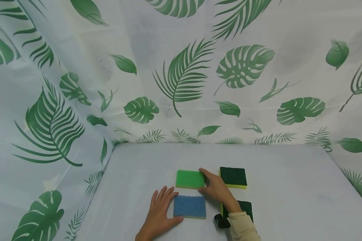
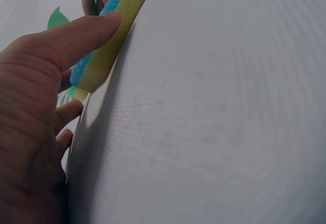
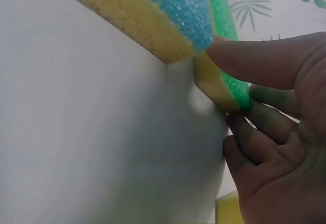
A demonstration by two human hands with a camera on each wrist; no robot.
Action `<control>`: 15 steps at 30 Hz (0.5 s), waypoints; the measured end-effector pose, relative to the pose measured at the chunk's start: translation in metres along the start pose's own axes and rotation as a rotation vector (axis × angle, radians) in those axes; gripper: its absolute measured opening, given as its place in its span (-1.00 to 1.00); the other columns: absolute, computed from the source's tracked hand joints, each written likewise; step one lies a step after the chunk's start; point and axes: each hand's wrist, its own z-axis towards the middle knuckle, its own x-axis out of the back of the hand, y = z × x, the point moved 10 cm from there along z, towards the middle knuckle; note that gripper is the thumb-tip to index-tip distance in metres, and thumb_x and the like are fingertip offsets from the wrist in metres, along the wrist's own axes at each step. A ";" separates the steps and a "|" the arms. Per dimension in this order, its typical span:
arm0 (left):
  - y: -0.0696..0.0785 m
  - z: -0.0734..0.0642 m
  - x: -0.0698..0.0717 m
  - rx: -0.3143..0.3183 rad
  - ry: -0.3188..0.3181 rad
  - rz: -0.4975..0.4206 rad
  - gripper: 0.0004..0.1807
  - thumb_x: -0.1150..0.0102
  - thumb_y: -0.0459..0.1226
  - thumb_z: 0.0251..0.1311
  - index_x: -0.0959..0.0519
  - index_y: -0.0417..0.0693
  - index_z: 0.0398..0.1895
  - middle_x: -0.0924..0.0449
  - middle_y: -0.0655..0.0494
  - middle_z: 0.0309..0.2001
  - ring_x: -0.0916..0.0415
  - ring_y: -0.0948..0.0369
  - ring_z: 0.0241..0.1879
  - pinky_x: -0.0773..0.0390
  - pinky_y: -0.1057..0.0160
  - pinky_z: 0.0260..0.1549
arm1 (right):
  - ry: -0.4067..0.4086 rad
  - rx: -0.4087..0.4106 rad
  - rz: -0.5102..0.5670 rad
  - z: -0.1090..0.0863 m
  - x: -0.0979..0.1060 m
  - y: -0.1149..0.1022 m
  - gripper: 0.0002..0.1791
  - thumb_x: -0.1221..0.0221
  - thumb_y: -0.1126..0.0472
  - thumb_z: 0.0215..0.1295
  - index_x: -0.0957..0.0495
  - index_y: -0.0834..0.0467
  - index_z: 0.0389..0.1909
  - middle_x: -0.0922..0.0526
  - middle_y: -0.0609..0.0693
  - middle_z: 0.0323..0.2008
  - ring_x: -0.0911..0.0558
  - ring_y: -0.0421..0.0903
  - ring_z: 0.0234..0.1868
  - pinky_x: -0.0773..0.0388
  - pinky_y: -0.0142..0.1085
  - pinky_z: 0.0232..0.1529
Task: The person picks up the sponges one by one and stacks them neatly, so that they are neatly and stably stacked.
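Note:
Two scouring sponges lie flat, one behind the other, in the head view. My left hand (image 1: 158, 216) holds the left end of the blue sponge (image 1: 189, 206), thumb at its near edge and index finger by the far corner. In the left wrist view that thumb (image 2: 84, 38) presses the sponge's yellow foam side. Just behind lies the bright green sponge (image 1: 188, 179); my right hand (image 1: 218, 190) grips its right end between thumb and index finger. From the right wrist, the green sponge (image 3: 216, 84) shows partly behind the blue sponge (image 3: 175, 7), close to the right thumb.
To the right sits a dark green sponge (image 1: 233, 176) with yellow foam. A second dark green sponge (image 1: 246, 208) is partly covered by the right wrist and sleeve. A small black object (image 1: 221, 221) is by that wrist. Leaf-printed cloth (image 1: 193, 124) surrounds the white table (image 1: 138, 167).

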 end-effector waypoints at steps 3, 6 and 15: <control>-0.001 0.000 0.000 0.012 -0.009 -0.008 -0.05 -0.30 0.38 0.18 -0.47 0.04 0.50 -0.35 -0.01 0.57 -0.07 -0.17 0.61 0.17 -0.38 0.55 | 0.002 -0.002 -0.022 0.002 0.002 0.002 -0.14 -0.56 0.34 0.18 -0.45 0.25 0.51 -0.51 0.30 0.43 -0.47 0.34 0.44 -0.46 0.26 0.38; -0.003 0.000 -0.002 0.031 -0.026 -0.019 -0.04 -0.31 0.39 0.16 -0.46 0.05 0.50 -0.34 0.00 0.58 -0.05 -0.16 0.62 0.21 -0.35 0.56 | -0.001 -0.007 -0.038 0.004 0.004 0.003 -0.15 -0.57 0.33 0.16 -0.48 0.25 0.49 -0.54 0.30 0.41 -0.49 0.33 0.43 -0.48 0.26 0.37; 0.000 0.001 0.000 0.005 -0.001 -0.001 -0.06 -0.33 0.36 0.15 -0.49 0.02 0.48 -0.37 -0.04 0.55 -0.08 -0.18 0.61 0.17 -0.36 0.56 | 0.007 0.038 -0.032 0.000 0.020 -0.010 -0.16 -0.58 0.28 0.17 -0.49 0.24 0.48 -0.54 0.29 0.41 -0.49 0.34 0.42 -0.50 0.29 0.34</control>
